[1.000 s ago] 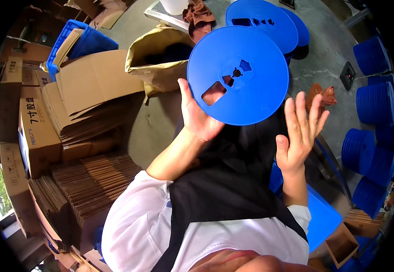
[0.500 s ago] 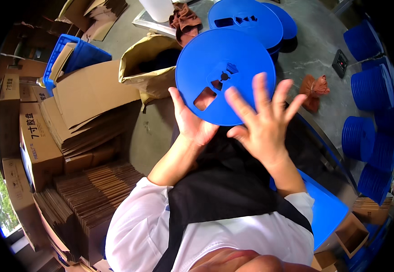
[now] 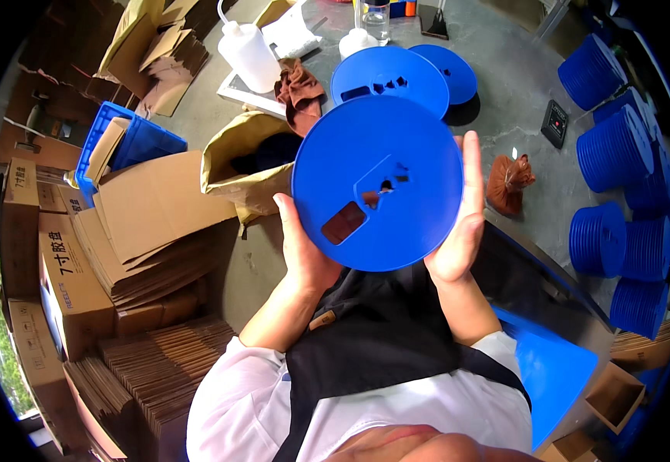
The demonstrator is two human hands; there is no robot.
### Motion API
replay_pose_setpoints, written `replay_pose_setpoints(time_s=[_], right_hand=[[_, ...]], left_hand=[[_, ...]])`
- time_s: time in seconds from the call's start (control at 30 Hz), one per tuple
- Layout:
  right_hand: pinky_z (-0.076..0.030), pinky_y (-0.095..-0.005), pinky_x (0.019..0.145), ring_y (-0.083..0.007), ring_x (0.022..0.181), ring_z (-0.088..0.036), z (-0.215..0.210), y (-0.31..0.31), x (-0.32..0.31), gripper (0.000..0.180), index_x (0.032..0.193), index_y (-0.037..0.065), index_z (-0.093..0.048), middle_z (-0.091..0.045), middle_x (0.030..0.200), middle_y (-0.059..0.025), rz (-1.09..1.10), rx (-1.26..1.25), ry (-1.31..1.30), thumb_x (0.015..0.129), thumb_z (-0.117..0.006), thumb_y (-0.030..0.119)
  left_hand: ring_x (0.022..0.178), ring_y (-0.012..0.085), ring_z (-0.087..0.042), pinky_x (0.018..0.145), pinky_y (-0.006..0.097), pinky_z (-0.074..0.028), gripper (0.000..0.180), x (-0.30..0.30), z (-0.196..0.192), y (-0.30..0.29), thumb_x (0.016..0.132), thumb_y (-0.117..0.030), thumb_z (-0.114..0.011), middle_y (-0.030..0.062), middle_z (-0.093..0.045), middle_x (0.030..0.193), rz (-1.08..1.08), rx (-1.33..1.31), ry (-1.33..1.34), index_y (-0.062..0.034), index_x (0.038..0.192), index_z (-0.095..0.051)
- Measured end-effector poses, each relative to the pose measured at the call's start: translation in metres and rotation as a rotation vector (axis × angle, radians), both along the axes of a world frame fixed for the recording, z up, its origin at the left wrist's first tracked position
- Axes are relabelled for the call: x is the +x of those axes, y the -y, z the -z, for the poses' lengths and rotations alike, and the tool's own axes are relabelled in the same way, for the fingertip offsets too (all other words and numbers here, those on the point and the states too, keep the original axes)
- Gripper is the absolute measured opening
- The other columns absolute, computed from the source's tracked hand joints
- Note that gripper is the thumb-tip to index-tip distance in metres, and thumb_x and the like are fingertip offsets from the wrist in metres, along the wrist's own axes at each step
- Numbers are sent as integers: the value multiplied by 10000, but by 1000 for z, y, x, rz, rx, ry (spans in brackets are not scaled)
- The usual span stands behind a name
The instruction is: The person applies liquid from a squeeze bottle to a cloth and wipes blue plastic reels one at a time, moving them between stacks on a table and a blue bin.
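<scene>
In front of my chest I hold a round blue plastic reel [image 3: 385,150], its flat face with cut-out slots and a centre hole turned up toward me. My left hand [image 3: 308,254] grips it at the lower left, with the thumb on the edge and the other fingers hidden behind the disc. Against the right rim rests my right hand [image 3: 456,242], its palm pressed to the edge and its fingers stretched upward along it. Just beyond lies another blue reel [image 3: 419,73], partly covered by the held one, and a further blue disc [image 3: 456,83] sits beside that.
Stacked blue reels [image 3: 614,150] line the table's right side. A brown bag [image 3: 509,189] and a small black device [image 3: 555,123] lie nearer. To the left are an open yellow sack [image 3: 254,189], a brown cloth [image 3: 299,92], a white bottle [image 3: 251,58] and cardboard sheets [image 3: 165,196].
My right hand has gone from spread fingers over the reel's face to its right rim. The reel sits lower in the view, still in my left hand.
</scene>
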State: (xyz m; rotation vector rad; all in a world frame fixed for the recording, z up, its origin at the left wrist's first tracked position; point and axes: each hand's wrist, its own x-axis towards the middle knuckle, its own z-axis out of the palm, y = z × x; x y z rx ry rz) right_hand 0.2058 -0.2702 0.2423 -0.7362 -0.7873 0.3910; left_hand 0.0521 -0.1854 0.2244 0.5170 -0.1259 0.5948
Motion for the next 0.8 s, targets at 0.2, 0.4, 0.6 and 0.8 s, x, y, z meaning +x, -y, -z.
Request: replay_pose_setpoints(time_s=[0.2,0.4,0.6,0.8], right_hand=[[-156,-402,1183,-280,1446,-220,-24,-38,49,804,1501,-22,-200,-237,1564,-163,170,-155,48,993,-272,596],[43,-467,1175,-316,1486,20,17,-64,94,722,1526,49,-175,-151,1595,-153,334,-715,339,1015,-143,559],[-39,-413,1191,-279,1486,-48,55,-53,101,881,1530,57,-158,-109,1596,-179,188,-607,-116,939,-218,708],[-42,-398,1190,-268,1482,-67,69,-48,109,981,1529,25,-108,-70,1597,-191,-110,-575,-341,898,-309,749]], left_hand=[[1432,349,-190,1172,432,-148,582,79,-24,-88,1050,-435,-172,208,-228,1539,-929,1099,-775,-100,1520,-249],[1479,300,-58,1136,543,-156,597,103,-19,-112,1012,-560,-233,114,-73,1608,-572,893,-1135,-259,1527,-261],[1440,285,-227,1152,433,-203,715,79,30,-148,1000,-572,-299,93,-230,1575,-331,236,-768,-110,1535,-196],[1321,258,-413,1097,439,-307,735,96,28,-156,914,-642,-459,69,-479,1429,21,60,-707,-119,1429,-427]])
